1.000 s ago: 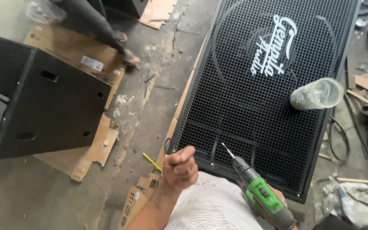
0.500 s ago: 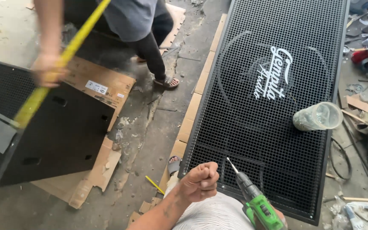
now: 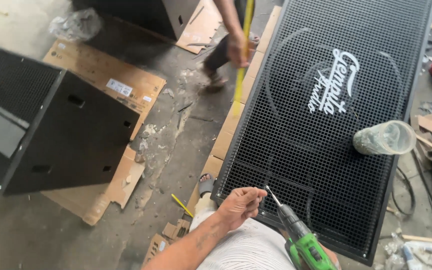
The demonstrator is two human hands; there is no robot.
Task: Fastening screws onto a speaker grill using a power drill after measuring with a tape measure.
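A large black speaker cabinet lies flat, its metal grille (image 3: 326, 145) facing up with white lettering on it. My left hand (image 3: 240, 205) hovers at the grille's near corner, fingers pinched together beside the tip of the drill bit; whether it pinches something small is not visible. My right hand is mostly hidden low in the picture, gripping a green and black cordless drill (image 3: 303, 242) whose bit points up-left at the grille's near edge. A clear plastic jar (image 3: 385, 138) lies on its side on the grille to the right.
Another black speaker box (image 3: 51, 135) rests on cardboard sheets (image 3: 121, 85) at the left. A second person's hand (image 3: 238, 47) holds a yellow tape measure strip near the top. A yellow pencil (image 3: 182, 205) lies on the concrete floor. Clutter and scraps line the right side.
The view has shifted. The other person moved from upper left to top centre with the tape measure. My left hand stays by the drill bit at the grille's corner.
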